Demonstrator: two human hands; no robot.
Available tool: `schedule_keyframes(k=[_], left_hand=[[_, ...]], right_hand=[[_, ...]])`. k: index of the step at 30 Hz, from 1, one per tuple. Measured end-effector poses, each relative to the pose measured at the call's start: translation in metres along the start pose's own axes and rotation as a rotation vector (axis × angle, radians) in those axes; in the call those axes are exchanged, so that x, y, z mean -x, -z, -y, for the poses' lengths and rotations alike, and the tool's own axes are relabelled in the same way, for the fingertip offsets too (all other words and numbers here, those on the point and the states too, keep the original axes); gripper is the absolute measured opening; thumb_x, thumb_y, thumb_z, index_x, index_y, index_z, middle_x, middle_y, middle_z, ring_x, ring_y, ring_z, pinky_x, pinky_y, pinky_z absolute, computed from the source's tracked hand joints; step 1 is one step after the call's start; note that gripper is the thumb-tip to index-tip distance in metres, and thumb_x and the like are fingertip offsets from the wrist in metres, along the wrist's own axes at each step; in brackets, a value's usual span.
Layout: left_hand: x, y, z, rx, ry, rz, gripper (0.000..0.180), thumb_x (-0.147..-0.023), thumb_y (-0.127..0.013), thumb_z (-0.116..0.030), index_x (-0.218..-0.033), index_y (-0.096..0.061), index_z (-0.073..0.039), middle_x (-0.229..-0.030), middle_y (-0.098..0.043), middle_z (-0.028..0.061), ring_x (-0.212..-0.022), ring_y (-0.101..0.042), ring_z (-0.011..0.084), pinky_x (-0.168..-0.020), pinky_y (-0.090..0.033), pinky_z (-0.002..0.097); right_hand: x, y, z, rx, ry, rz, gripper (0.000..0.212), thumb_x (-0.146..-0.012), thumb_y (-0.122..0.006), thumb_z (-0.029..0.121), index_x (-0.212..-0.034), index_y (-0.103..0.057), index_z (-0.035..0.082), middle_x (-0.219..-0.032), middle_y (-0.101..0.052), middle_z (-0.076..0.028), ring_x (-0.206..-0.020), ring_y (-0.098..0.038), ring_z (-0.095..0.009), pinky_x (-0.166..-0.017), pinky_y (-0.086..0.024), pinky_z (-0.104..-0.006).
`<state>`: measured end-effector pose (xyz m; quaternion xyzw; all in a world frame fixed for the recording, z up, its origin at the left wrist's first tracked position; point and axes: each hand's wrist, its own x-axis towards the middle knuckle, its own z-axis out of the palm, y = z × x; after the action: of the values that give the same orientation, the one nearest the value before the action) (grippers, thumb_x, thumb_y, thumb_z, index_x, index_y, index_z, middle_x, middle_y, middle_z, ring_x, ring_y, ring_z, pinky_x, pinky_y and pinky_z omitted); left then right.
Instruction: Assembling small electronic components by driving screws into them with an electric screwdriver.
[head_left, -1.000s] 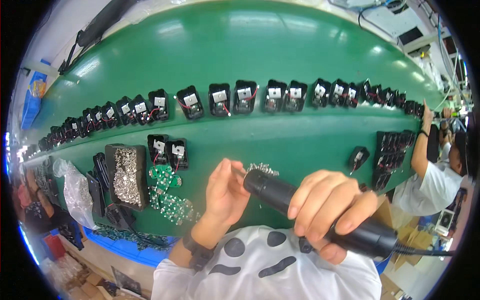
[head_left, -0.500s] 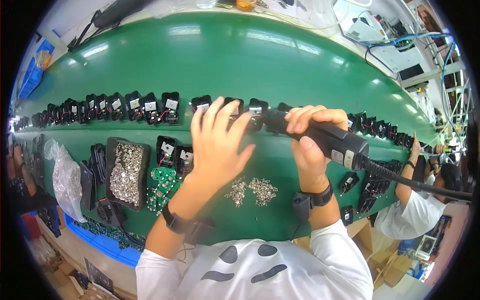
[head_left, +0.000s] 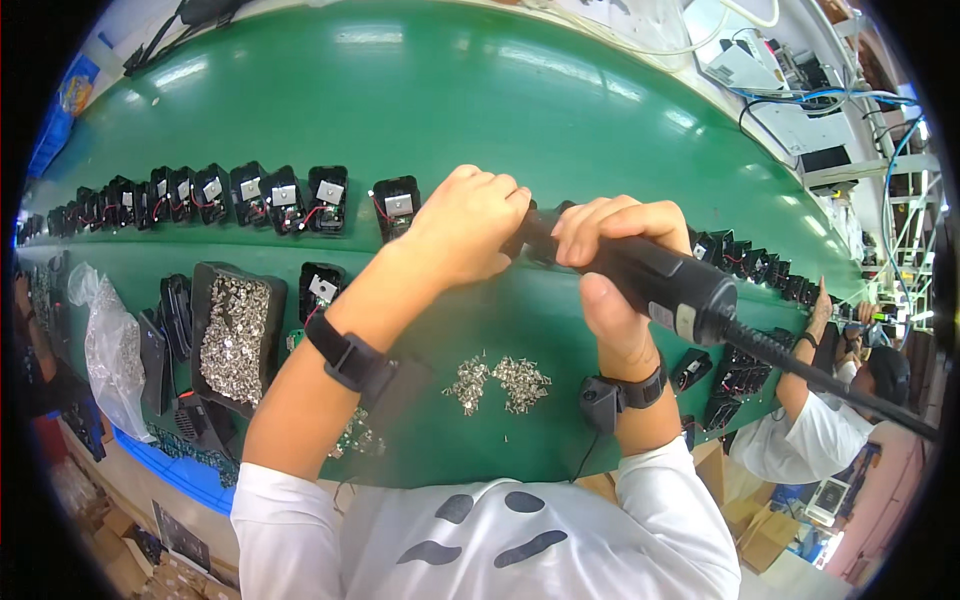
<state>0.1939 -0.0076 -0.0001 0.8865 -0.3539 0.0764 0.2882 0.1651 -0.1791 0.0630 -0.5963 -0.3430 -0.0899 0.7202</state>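
My right hand grips a black electric screwdriver, its tip pointing left and its ribbed cord trailing to the right edge. Against the tool's tip my left hand is closed with its fingers curled under; whatever it holds is hidden. Just left of that hand stands a black housing with a metal plate and a red wire. Nearer to me, another such housing is partly covered by my left forearm. Two small heaps of screws lie between my arms.
Rows of black housings run along the green table to the left and right. A black bin of small metal parts, a clear plastic bag and green circuit boards are at left. A co-worker sits at right.
My left hand has gone from spread fingers over the housings to a closed grip by the screwdriver's tip. The left forearm now covers more of the boards. The view has shifted slightly.
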Motion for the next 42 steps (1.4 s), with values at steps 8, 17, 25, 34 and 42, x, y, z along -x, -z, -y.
schedule_keyframes(k=[8, 17, 25, 34, 42], left_hand=[[-0.004, -0.007, 0.017, 0.204, 0.022, -0.053, 0.047, -0.056, -0.081, -0.017, -0.098, -0.068, -0.003, -0.089, -0.064, 0.0131, -0.085, -0.062, 0.0328, -0.075, -0.051, 0.0414], [0.002, -0.01, 0.018, 0.195, 0.066, -0.069, 0.032, -0.053, -0.079, -0.02, -0.078, -0.067, -0.004, -0.083, -0.063, 0.0151, -0.081, -0.063, 0.0339, -0.074, -0.053, 0.0421], [0.011, -0.002, 0.011, 0.043, 0.09, -0.101, 0.058, -0.054, -0.086, -0.026, -0.105, -0.069, -0.004, -0.092, -0.066, 0.0103, -0.087, -0.064, 0.0298, -0.079, -0.051, 0.0393], [0.08, 0.019, -0.075, 0.087, 0.118, -0.252, 0.046, -0.075, -0.076, -0.013, -0.119, -0.062, -0.007, -0.107, -0.066, 0.0105, -0.095, -0.063, 0.0281, -0.08, -0.048, 0.0387], [0.183, 0.006, -0.12, 0.073, 0.437, -0.106, 0.027, -0.07, -0.076, -0.006, -0.096, -0.07, -0.006, -0.081, -0.058, 0.0037, -0.068, -0.059, 0.0203, -0.058, -0.049, 0.0329]], right_hand=[[-0.02, -0.007, -0.001, 0.161, -0.027, 0.148, 0.032, -0.067, -0.066, -0.003, -0.096, -0.053, 0.002, -0.074, -0.064, -0.008, -0.067, -0.062, -0.017, -0.07, -0.053, -0.0309], [-0.029, -0.014, -0.013, 0.147, -0.109, 0.24, 0.025, -0.068, -0.066, 0.002, -0.09, -0.055, 0.001, -0.074, -0.064, -0.008, -0.067, -0.061, -0.015, -0.064, -0.05, -0.0265], [-0.007, -0.006, -0.006, -0.056, -0.029, 0.107, 0.041, -0.075, -0.07, 0.0, -0.11, -0.048, -0.001, -0.089, -0.061, -0.012, -0.084, -0.061, -0.019, -0.081, -0.051, -0.0334], [0.057, -0.001, 0.096, 0.009, -0.023, -0.007, 0.044, -0.077, -0.08, 0.026, -0.105, -0.051, 0.007, -0.076, -0.06, -0.006, -0.061, -0.059, -0.021, -0.066, -0.049, -0.0369], [0.082, 0.032, 0.113, -0.178, -0.129, 0.126, 0.043, -0.072, -0.08, 0.016, -0.106, -0.056, 0.006, -0.08, -0.066, -0.006, -0.062, -0.066, -0.021, -0.065, -0.054, -0.0361]])
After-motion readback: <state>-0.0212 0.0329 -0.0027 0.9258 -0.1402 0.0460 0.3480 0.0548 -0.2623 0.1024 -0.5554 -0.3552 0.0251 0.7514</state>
